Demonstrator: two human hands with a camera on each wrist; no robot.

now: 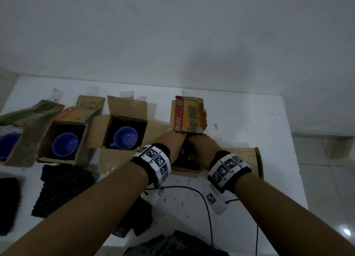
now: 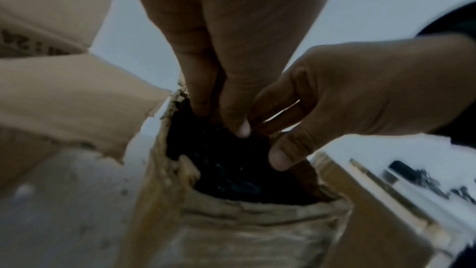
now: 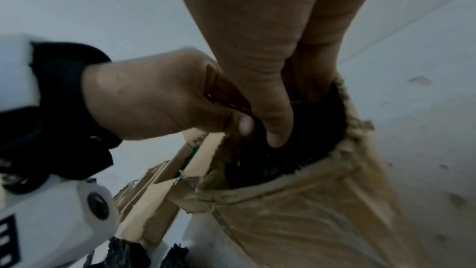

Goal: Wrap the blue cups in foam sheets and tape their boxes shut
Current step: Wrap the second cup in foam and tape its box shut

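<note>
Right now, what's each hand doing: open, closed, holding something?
Left hand: fingers pressing the dark foam into the box; grip unclear.
Right hand: same, pushing the foam down; grip unclear.

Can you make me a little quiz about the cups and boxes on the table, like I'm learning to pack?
1. True or false: the blue cup in its open box is already covered with foam.
2. What are the left hand and right hand pushing into the torn box?
A. tape
B. dark foam
C. a spoon
3. Fill in: a spare foam sheet lies on the white ____.

Key: 1 false; 2 B; 3 table.
</note>
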